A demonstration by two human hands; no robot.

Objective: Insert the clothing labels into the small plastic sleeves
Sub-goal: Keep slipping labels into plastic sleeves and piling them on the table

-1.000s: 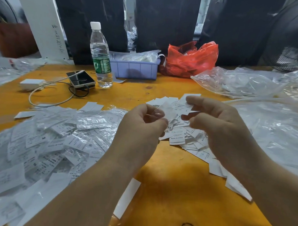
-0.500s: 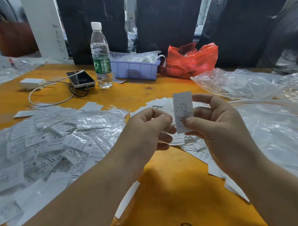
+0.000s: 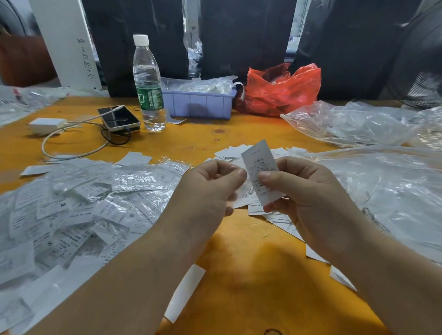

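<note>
Right hand: the right hand (image 3: 311, 198) pinched one clothing label (image 3: 261, 170) between thumb and forefinger, holding it nearly upright above the tabletop (image 3: 248, 281), printed face toward the camera.
Left hand: the left hand (image 3: 209, 189) sat just beside the label with thumb and fingers pressed together; it probably pinched a thin clear sleeve, but the plastic was too faint against the papers behind to be sure.
Label supply: loose labels (image 3: 263, 209) lay scattered on the tabletop under and beyond both hands.
Finished pile: sleeved labels (image 3: 93, 203) were heaped at the person's left, glossy with wrinkled plastic.
Sleeve stock: large clear bags (image 3: 379, 188) spread across the right side.
Step in hand: judged to be lining the label up for insertion, not yet sliding it in.
Doing it well: the sleeve mouth should be rubbed open between thumb and forefinger first; the label's short bottom edge should lead, kept square to the opening so neither corner snags; the right-hand pinch belongs high on the label, leaving the lower part free to enter.
Risk: a skewed entry would likely crease the label or bunch the film.
Background: a water bottle (image 3: 149, 84), phone (image 3: 119, 118), purple tray (image 3: 199, 104) and red bag (image 3: 282, 89) stood well apart from the work.
</note>
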